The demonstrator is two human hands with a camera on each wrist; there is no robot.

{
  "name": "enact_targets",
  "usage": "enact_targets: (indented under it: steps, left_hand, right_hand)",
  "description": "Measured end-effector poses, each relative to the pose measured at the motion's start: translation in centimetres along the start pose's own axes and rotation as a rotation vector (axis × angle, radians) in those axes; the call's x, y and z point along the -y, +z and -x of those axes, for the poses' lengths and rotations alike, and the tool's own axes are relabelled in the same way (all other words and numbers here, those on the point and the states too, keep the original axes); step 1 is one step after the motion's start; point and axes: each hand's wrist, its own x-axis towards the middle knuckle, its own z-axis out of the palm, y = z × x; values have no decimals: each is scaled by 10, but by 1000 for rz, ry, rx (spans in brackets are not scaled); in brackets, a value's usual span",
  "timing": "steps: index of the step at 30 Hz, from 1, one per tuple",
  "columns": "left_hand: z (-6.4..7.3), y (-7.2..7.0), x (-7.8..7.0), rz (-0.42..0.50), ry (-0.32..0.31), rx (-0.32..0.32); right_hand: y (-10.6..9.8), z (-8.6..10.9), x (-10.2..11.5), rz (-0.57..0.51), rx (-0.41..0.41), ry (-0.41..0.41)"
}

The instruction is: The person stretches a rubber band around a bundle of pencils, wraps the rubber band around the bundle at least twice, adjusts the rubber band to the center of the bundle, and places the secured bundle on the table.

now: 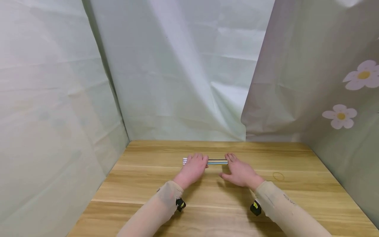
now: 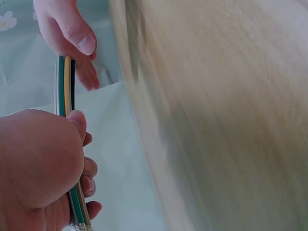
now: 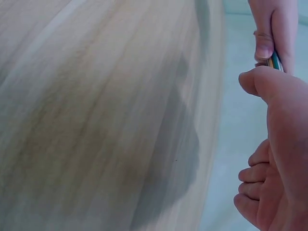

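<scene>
In the head view my left hand point(image 1: 193, 167) grips a bundle of pencils point(image 1: 217, 162) that lies crosswise above the table. The left wrist view shows its fingers curled round the pencils point(image 2: 67, 91), which have green, yellow and black sides. Silvery ends point(image 2: 80, 227) stick out below that hand. At the other end is my right hand point(image 1: 241, 171), fingers fairly straight and thumb apart, its palm side facing the pencil ends. Whether it touches them I cannot tell. In the right wrist view my right hand point(image 3: 284, 139) hides most of the bundle.
A thin yellowish rubber band point(image 1: 278, 176) lies on the wooden table point(image 1: 219, 214), right of the right hand. Pale sheets point(image 1: 183, 82) hang behind and at both sides, with printed flowers point(image 1: 340, 116) on the right.
</scene>
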Motion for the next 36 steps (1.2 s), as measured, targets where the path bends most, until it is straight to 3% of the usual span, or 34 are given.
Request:
enact_targets:
  steps: [6,13,25,36]
  left_hand:
    - [0,-3,6,42,-25,21]
    - [6,2,17,60,-28,27]
    - [19,9,28,80,-11,50]
    - [28,11,34,110,-13,48]
  right_hand:
    - [-7,2,-9,-34,11,-8]
    - [-12,16,-41,-51,-24,0]
    - [-27,61,-102,-75,-115,30]
    - [-48,96,-143,-30,-90,16]
